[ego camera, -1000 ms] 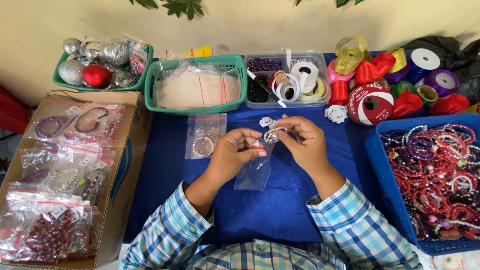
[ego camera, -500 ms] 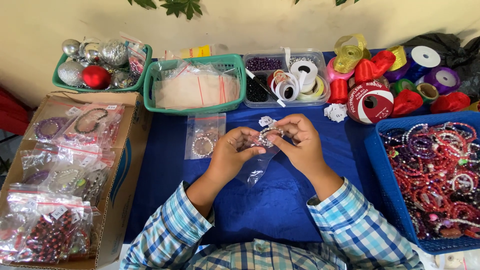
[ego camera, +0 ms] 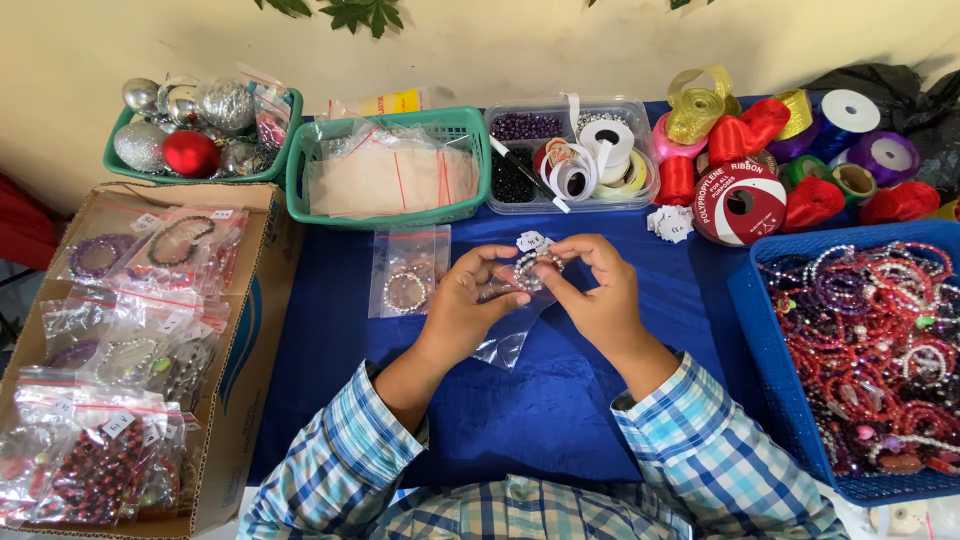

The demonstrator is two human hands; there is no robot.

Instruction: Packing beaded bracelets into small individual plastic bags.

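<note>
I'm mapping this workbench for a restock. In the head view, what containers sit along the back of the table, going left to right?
Small green basket of baubles → larger green basket of clear bags → clear plastic box of beads and tape rolls → heap of ribbon spools. In front of them, the left hand and right hand hold a beaded bracelet.

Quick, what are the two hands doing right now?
Left hand: closed, pinching the clear plastic bag and the bead bracelet.
Right hand: closed, fingers pinching the same bead bracelet with its small white tag.
</note>
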